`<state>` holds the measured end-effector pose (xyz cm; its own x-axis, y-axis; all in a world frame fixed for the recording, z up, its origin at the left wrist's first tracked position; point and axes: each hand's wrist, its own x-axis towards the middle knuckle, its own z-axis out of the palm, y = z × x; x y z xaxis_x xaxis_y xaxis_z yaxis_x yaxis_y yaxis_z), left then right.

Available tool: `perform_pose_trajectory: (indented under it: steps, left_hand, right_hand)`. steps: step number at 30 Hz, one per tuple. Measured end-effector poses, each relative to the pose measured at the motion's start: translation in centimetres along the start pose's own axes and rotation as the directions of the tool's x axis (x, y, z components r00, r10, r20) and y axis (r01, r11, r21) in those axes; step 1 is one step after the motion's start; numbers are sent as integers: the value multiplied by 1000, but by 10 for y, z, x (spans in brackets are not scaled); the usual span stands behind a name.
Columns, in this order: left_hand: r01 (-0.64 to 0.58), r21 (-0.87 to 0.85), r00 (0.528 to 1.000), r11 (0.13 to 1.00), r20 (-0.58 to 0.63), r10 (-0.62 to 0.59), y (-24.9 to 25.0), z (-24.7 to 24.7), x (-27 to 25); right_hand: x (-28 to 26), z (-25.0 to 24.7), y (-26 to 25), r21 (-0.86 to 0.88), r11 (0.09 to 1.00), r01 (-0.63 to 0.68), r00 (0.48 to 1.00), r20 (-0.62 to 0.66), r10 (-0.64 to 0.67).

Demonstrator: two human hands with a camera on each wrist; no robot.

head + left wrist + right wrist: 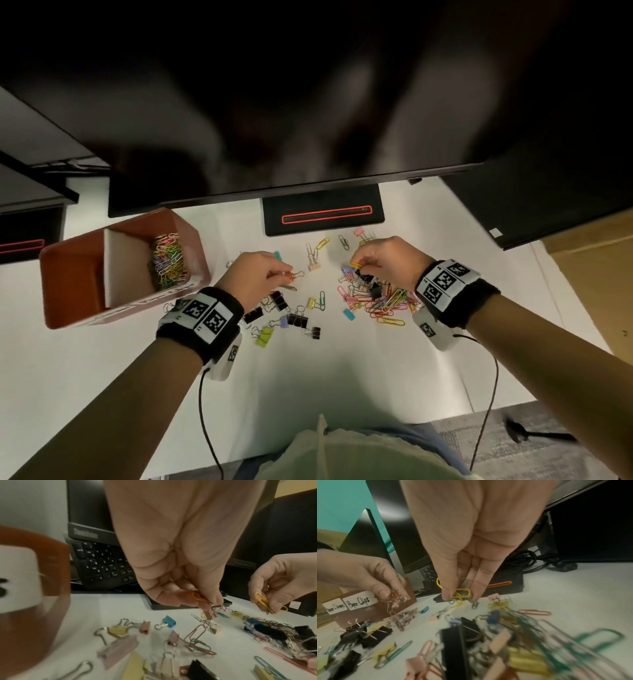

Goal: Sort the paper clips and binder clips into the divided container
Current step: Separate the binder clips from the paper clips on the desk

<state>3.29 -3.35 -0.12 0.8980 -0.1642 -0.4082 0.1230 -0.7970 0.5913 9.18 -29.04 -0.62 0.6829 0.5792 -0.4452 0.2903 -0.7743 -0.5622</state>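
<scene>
The orange divided container (pixel 73 274) stands at the left; its right compartment holds coloured paper clips (pixel 168 262), and a label reads "Paper Clips" (pixel 359 601). My left hand (pixel 286 274) pinches an orange paper clip (pixel 199 596), and a short tangle of metal clips hangs from the fingers above the table. My right hand (pixel 359 265) pinches yellow and green paper clips (pixel 460 592) just above a mixed pile of clips (pixel 376 298). Loose binder clips (pixel 294 318), black and pastel, lie between my wrists.
A monitor stand base (pixel 323 214) sits right behind the clips, under a big dark screen. A keyboard (pixel 102 563) lies behind the container. A cardboard box (pixel 589 274) is at the right. The white table's (pixel 342 370) front edge is close to my body.
</scene>
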Motion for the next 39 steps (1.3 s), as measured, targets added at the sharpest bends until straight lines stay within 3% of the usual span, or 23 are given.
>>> perform_pose_trajectory:
  steps: [3,7,13,22,26,28,31,33,36,39]
  left_hand:
    - [-28,43,1000,999,-8,28,-10,-10,-11]
    - [-84,-42,995,996,-58,82,-21,-26,-27]
    - [-129,-95,969,987,-222,105,-35,-49,-42]
    - [31,-189,868,982,-482,-120,-72,-103,-75]
    - [90,-272,795,958,-560,-233,-88,-117,-84]
    - [145,-255,816,956,-515,-262,-95,-119,-86]
    - [239,-184,869,954,-398,-294,-103,-115,-85]
    - [245,-197,866,949,-396,-305,-105,-114,-85]
    - [170,-242,857,955,-442,-265,-97,-110,-86]
    - [79,-237,873,968,-453,-182,-75,-97,-79]
  right_hand:
    - [13,5,-21,-30,999,31,1000,2,-31]
    - [30,11,-56,-56,995,82,996,-9,-83]
    - [44,28,-102,-33,988,149,989,9,-148]
    - [85,33,-193,31,946,322,931,-189,-311]
    - [114,41,-239,94,950,297,940,-202,-274]
    - [125,49,-252,64,964,257,956,-160,-245]
    - [126,54,-256,88,964,251,962,-136,-238]
    - [117,50,-247,173,937,302,945,-184,-271]
    - [96,37,-212,163,937,310,927,-271,-259]
    - [72,23,-153,97,969,228,929,-321,-186]
